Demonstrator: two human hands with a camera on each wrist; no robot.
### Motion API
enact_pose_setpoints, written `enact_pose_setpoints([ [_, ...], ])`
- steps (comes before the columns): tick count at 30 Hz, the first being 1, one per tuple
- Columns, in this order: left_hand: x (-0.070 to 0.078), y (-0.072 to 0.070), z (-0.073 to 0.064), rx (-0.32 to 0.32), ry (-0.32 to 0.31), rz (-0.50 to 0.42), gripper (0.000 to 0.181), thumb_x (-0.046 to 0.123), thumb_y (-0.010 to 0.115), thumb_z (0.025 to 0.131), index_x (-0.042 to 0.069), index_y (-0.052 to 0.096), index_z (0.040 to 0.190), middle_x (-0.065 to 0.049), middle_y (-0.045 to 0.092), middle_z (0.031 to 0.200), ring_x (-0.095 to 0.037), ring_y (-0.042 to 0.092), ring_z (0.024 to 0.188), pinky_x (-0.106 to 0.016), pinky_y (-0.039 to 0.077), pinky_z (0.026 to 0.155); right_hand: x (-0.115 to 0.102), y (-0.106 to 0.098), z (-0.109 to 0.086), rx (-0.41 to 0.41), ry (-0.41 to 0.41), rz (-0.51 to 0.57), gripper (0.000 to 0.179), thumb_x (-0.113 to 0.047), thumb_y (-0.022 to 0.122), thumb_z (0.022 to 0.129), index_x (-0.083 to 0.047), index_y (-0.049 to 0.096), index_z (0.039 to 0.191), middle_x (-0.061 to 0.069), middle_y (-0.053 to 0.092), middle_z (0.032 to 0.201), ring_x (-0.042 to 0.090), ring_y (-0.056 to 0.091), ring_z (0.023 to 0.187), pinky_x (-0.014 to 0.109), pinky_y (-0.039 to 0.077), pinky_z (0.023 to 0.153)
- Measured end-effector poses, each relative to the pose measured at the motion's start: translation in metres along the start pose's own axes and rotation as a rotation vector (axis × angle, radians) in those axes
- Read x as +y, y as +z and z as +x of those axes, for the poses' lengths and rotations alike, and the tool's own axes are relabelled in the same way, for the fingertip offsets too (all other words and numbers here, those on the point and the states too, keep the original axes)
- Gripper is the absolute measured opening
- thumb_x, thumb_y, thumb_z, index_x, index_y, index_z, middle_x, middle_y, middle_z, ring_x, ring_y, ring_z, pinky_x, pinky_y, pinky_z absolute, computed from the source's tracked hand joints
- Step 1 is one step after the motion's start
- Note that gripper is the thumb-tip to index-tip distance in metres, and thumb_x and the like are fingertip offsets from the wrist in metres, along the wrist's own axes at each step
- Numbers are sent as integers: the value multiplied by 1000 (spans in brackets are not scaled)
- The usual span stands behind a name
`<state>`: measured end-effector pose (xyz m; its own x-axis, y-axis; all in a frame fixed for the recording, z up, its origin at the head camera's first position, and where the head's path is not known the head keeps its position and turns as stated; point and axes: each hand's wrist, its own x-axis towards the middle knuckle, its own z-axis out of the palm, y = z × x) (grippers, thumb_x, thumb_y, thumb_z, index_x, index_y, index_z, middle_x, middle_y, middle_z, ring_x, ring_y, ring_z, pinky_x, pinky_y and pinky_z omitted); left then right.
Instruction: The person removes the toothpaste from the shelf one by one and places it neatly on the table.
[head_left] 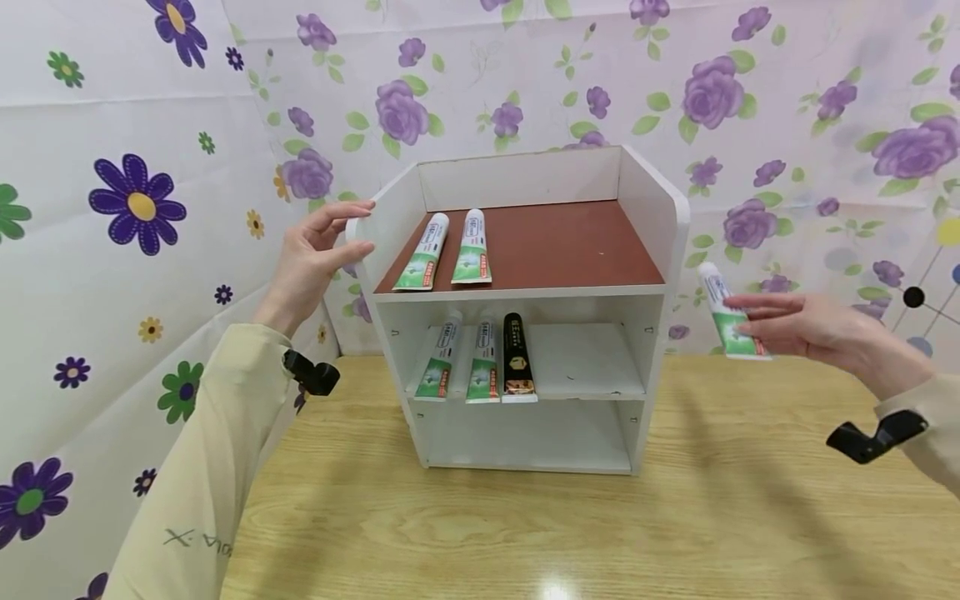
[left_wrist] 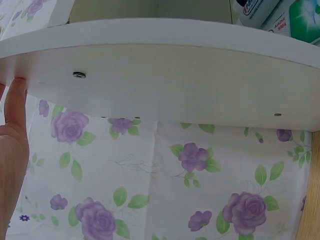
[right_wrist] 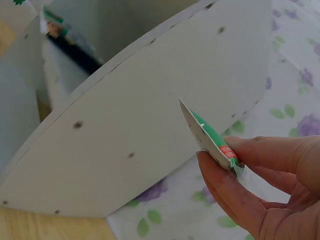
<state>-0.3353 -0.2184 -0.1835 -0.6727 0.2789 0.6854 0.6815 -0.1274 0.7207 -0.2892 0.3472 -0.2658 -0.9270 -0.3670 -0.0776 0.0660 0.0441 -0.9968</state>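
Observation:
My left hand (head_left: 303,262) is at the upper left of a small white shelf (head_left: 651,333), fingertips touching its side panel. In the left wrist view, one finger (left_wrist: 17,107) touches the panel's outer face. Out to the right of the shelf, my right hand (head_left: 817,329) pinches a white and green toothpaste tube (head_left: 723,312) between thumb and fingers, cap end up. Two similar tubes, one left (head_left: 425,254) and one right (head_left: 472,248), lie on the brown top. On the middle tier lie two more, left (head_left: 440,358) and right (head_left: 483,362), beside a black tube (head_left: 517,358).
The shelf stands on a wooden table (head_left: 487,533), with a lower tier (head_left: 525,433) under the tubes. Behind it hangs a flowered cloth (head_left: 525,75), and another flowered sheet (head_left: 67,275) hangs at the left. The shelf's side walls rise above its brown top.

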Motion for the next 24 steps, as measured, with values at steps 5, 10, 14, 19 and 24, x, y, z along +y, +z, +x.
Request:
enact_pose_setpoints([
  [5, -1, 0, 0, -4, 1, -6, 35, -15, 62, 77, 0, 61, 109, -15, 48, 125, -27, 36, 121, -32, 30, 97, 32, 2, 2, 63, 76, -37, 34, 0, 57, 87, -26, 66, 108, 4, 55, 108, 27, 58, 91, 41, 48, 76],
  [10, -1, -1, -1, 2, -11, -5, 35, -14, 62, 77, 1, 62, 109, -15, 48, 125, -28, 36, 120, -30, 35, 93, 58, 1, 2, 51, 125, -79, 32, -5, 60, 86, -26, 64, 110, 6, 49, 112, 27, 57, 92, 42, 47, 78],
  [14, 0, -1, -1, 5, -15, -4, 35, -13, 63, 77, 2, 62, 109, -15, 48, 125, -28, 36, 120, -30, 36, 92, 77, 1, 4, 25, 140, -59, 31, -3, 60, 86, -24, 63, 109, 7, 50, 111, 27, 58, 91, 43, 47, 78],
  [19, 0, -1, -2, 3, -26, -17, 35, -13, 62, 78, 1, 61, 110, -15, 46, 126, -28, 36, 119, -27, 41, 85, 102, 1, 8, 15, 166, -55, 31, -1, 60, 85, -21, 64, 109, 8, 53, 106, 28, 59, 86, 41, 49, 73],
  [24, 0, 0, -2, 5, -35, -19, 36, -13, 62, 78, 2, 61, 110, -14, 46, 127, -27, 35, 120, -26, 44, 81, 122, 3, 12, 66, 198, -92, 40, -2, 64, 82, -5, 57, 121, 14, 50, 112, 30, 59, 85, 42, 49, 72],
])
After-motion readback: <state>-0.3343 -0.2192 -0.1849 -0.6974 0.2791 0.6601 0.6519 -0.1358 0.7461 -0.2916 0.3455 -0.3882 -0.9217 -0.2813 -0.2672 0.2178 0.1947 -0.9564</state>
